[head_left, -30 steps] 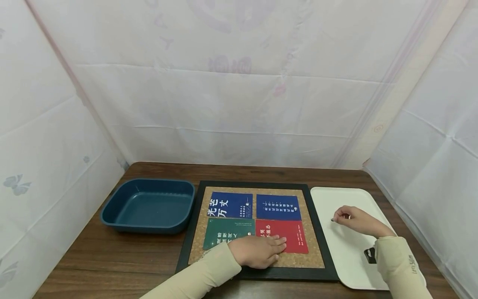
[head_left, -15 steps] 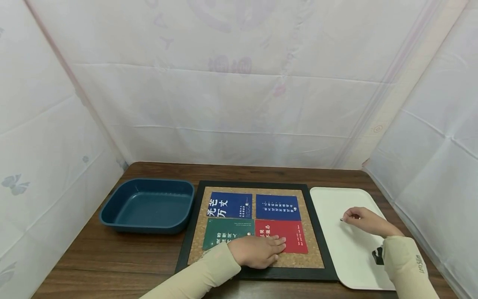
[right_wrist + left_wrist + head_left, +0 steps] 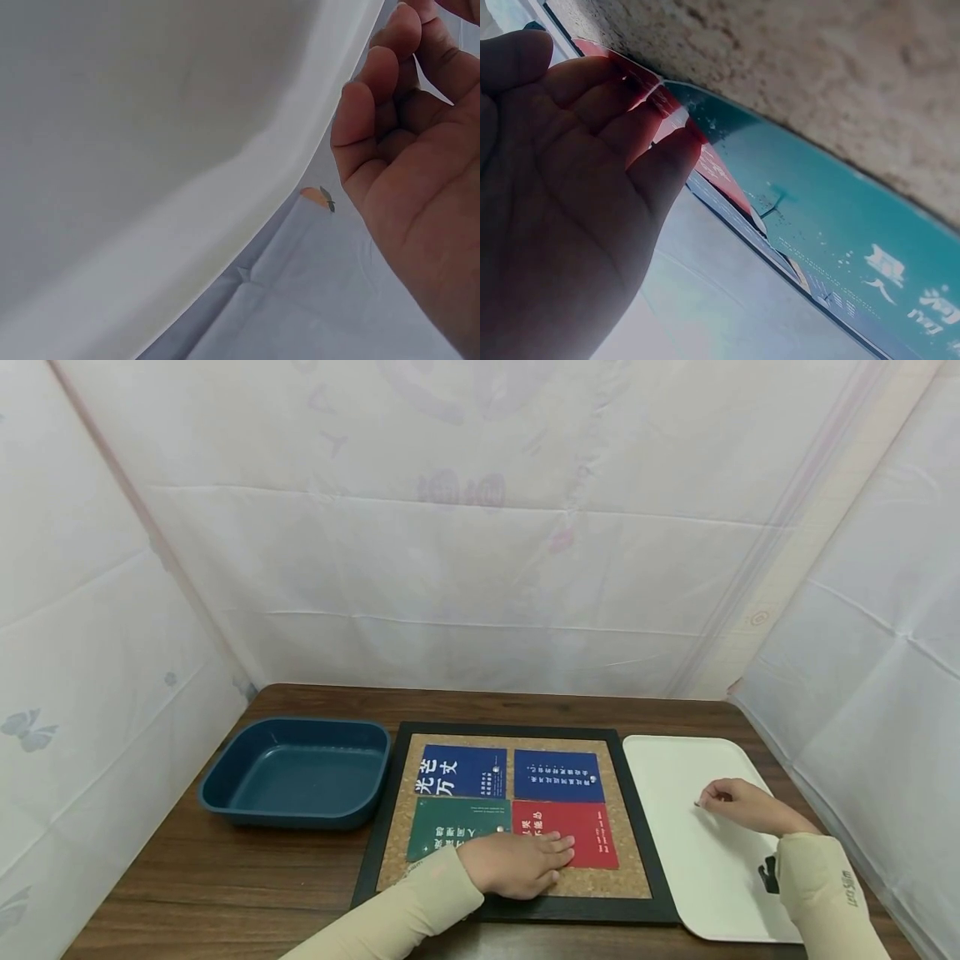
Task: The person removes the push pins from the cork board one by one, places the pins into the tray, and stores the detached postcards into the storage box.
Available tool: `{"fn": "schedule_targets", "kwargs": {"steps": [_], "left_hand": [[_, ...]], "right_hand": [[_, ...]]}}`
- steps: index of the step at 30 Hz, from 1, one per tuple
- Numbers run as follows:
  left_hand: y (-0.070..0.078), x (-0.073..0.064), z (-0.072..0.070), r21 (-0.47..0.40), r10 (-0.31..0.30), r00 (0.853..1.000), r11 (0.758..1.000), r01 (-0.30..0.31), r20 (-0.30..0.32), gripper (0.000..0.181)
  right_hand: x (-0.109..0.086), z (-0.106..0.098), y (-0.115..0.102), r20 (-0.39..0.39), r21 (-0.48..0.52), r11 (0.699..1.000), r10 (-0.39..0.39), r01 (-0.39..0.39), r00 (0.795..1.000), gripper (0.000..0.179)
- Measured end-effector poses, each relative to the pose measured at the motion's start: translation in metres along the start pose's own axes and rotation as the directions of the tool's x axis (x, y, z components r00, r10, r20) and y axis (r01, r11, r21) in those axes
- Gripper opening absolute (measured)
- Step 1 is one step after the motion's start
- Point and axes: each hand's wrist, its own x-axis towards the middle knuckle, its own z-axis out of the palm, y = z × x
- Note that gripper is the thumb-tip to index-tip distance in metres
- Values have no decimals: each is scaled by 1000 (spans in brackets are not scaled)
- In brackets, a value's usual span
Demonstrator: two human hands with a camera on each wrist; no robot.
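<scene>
My left hand lies flat on the corkboard, fingers spread over the lower part of a red card. Left of it a green card is partly covered by the hand and sleeve; a small pale pin shows near its edge in the left wrist view. Two blue cards lie in the row above. Over the white tray my right hand pinches a tiny pin between thumb and forefinger. In the right wrist view the other fingers are curled and the pin is out of sight.
A dark teal bin stands left of the black-framed board. On the tray, a small black item is partly covered by the right sleeve. White sheets hang behind and beside the wooden table.
My right hand has moved a little to the right over the tray, still pinching the pin. More of the tray's left side shows. The left hand has stayed in place on the red card.
</scene>
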Motion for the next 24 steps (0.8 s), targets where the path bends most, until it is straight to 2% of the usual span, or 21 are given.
{"fn": "schedule_targets", "kwargs": {"steps": [16,24], "left_hand": [[-1,1,1,-2,3,1000,1000,-3,7,49],[-2,1,1,9,9,1000,1000,-9,2,49]], "right_hand": [[0,0,10,36,-17,998,69,-68,997,17],[2,1,16,26,11,1000,29,-29,999,15]]}}
